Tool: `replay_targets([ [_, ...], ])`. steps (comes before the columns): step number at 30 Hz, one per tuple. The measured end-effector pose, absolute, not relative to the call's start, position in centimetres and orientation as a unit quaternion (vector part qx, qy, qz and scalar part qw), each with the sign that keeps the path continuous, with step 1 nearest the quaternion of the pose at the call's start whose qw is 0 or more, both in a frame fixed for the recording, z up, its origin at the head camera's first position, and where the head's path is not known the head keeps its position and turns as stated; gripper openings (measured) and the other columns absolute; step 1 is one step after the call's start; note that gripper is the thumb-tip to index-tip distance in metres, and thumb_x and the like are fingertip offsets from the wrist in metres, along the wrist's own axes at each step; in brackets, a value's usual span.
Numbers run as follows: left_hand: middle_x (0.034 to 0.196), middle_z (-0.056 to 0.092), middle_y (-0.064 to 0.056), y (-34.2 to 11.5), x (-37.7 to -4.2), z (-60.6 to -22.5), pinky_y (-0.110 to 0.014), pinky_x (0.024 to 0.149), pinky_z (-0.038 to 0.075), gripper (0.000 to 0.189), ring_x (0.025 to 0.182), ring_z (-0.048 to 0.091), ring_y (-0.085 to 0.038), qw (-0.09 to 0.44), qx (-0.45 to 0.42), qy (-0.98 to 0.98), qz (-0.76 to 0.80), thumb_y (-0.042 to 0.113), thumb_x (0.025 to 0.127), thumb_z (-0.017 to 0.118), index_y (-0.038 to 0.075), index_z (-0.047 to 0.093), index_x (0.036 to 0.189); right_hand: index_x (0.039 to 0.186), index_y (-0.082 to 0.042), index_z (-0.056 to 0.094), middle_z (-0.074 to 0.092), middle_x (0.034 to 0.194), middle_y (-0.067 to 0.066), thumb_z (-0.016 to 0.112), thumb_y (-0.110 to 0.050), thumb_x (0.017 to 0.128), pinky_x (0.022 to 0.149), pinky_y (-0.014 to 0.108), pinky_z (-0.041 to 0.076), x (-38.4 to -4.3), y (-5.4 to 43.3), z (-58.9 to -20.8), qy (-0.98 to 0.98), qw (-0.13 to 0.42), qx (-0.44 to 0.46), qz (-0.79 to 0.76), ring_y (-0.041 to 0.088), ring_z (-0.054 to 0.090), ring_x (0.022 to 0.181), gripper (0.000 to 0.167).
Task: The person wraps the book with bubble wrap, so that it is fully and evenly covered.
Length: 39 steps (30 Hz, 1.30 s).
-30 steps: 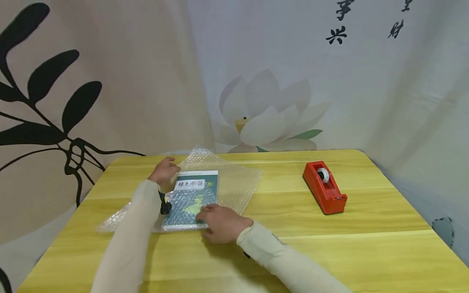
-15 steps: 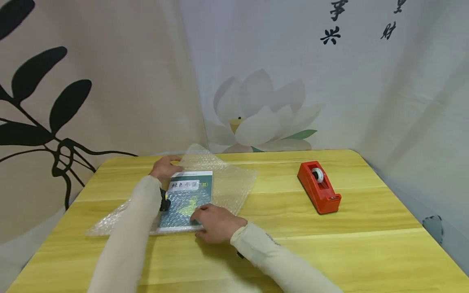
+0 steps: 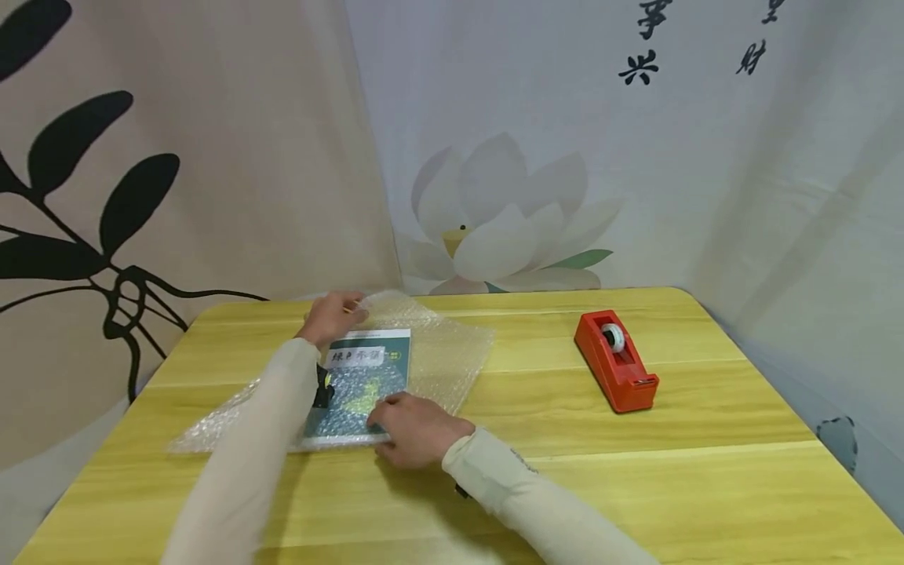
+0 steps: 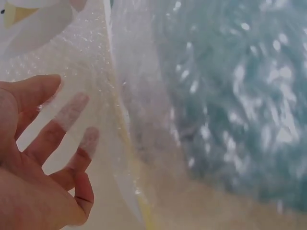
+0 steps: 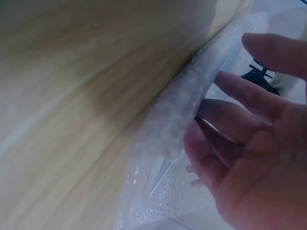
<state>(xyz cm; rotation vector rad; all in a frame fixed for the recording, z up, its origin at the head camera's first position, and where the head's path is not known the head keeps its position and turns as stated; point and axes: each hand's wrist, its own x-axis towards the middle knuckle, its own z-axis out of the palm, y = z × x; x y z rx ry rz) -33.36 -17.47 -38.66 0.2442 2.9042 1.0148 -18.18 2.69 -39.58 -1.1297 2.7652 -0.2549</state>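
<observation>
The left hand (image 3: 335, 318) is now sitting slightly farther and more to the right than half a second ago, and the far corner of the bubble wrap (image 3: 452, 357) is peaking lower and more to the right. Thumb and index finger are pinching the wrap there, while the other fingers are showing through the film behind it. The teal book (image 3: 370, 373) is lying left of centre on the tabletop (image 3: 530, 479), its near part gleaming under the wrap. At its near right corner the right hand (image 3: 424, 431) is resting with loosely bent fingers, thumb standing apart, touching the wrapped edge; the right wrist view is dim, so the exact contact is hard to tell. Well to the right, a red tape dispenser (image 3: 625, 384) is standing on the tabletop.
</observation>
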Motion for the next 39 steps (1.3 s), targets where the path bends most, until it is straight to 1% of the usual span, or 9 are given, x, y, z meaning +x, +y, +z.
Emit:
replay_targets([
  [4,0.137,0.061,-0.022,-17.4,-32.7,-38.3,-0.074,0.113,0.016,0.037,0.122,0.057,-0.041,0.005,0.1,0.94,0.326,0.024,0.103,0.057,0.007,0.062,0.135,0.127,-0.02,0.069,0.069,0.128,-0.006,0.069,-0.029,0.095,0.103,0.028,0.053,-18.1,2.6,-39.4,0.921,0.079,-0.371,-0.085,0.019,0.061,0.126,0.034],
  [8,0.135,0.064,-0.019,-17.2,-31.7,-38.2,-0.067,0.111,0.033,0.032,0.119,0.058,-0.04,-0.006,0.115,0.941,0.317,0.021,0.102,0.06,0.008,0.067,0.13,0.126,-0.019,0.07,0.069,0.128,-0.006,0.069,-0.028,0.094,0.101,0.027,0.054,-18.1,2.6,-39.3,0.923,0.075,-0.367,-0.086,0.018,0.062,0.124,0.033],
  [11,0.133,0.066,-0.017,-17.0,-30.9,-38.1,-0.058,0.1,0.05,0.027,0.119,0.058,-0.039,-0.006,0.124,0.943,0.308,0.019,0.101,0.061,0.009,0.071,0.124,0.124,-0.019,0.071,0.071,0.125,-0.005,0.07,-0.028,0.093,0.095,0.025,0.056,-18.1,2.7,-39.2,0.925,0.069,-0.365,-0.08,0.016,0.065,0.117,0.032],
  [13,0.132,0.067,-0.016,-16.9,-30.4,-38.2,-0.053,0.095,0.055,0.024,0.119,0.059,-0.037,-0.004,0.131,0.947,0.295,0.017,0.1,0.063,0.01,0.074,0.12,0.123,-0.019,0.071,0.071,0.123,-0.004,0.071,-0.029,0.093,0.09,0.024,0.057,-18.1,2.6,-39.2,0.926,0.069,-0.365,-0.073,0.014,0.067,0.111,0.031],
  [17,0.128,0.07,-0.014,-17.1,-29.6,-38.3,-0.05,0.091,0.057,0.02,0.116,0.062,-0.035,0.0,0.149,0.953,0.262,0.008,0.096,0.066,0.011,0.078,0.112,0.12,-0.019,0.072,0.072,0.118,-0.004,0.071,-0.029,0.092,0.083,0.022,0.057,-18.0,2.6,-39.2,0.926,0.064,-0.368,-0.06,0.01,0.067,0.102,0.029],
  [21,0.12,0.074,-0.013,-17.3,-29.0,-38.5,-0.05,0.09,0.058,0.02,0.112,0.066,-0.034,0.0,0.172,0.96,0.222,0.001,0.091,0.071,0.011,0.08,0.105,0.12,-0.02,0.072,0.072,0.12,-0.005,0.07,-0.028,0.093,0.086,0.023,0.057,-18.1,2.6,-39.2,0.925,0.064,-0.37,-0.056,0.011,0.068,0.105,0.029],
  [28,0.107,0.078,-0.011,-17.4,-28.4,-38.9,-0.046,0.087,0.06,0.014,0.104,0.071,-0.032,0.001,0.216,0.96,0.179,0.005,0.089,0.074,0.009,0.08,0.1,0.121,-0.022,0.072,0.072,0.121,-0.008,0.069,-0.029,0.094,0.094,0.026,0.056,-18.2,2.6,-39.0,0.924,0.066,-0.372,-0.053,0.013,0.068,0.112,0.028],
  [36,0.108,0.077,-0.009,-17.8,-27.8,-38.8,-0.046,0.089,0.06,0.013,0.108,0.07,-0.032,0.032,0.215,0.961,0.172,0.003,0.087,0.076,0.012,0.081,0.096,0.121,-0.024,0.072,0.072,0.123,-0.009,0.069,-0.029,0.093,0.095,0.025,0.056,-18.2,2.4,-38.9,0.923,0.066,-0.376,-0.053,0.013,0.068,0.114,0.029],
  [39,0.112,0.076,-0.011,-17.8,-27.6,-38.5,-0.047,0.092,0.059,0.013,0.111,0.069,-0.034,0.05,0.224,0.958,0.171,0.005,0.086,0.077,0.011,0.081,0.097,0.123,-0.023,0.072,0.071,0.126,-0.009,0.068,-0.029,0.094,0.097,0.025,0.055,-18.3,2.4,-38.8,0.921,0.077,-0.378,-0.057,0.014,0.067,0.116,0.03],
])
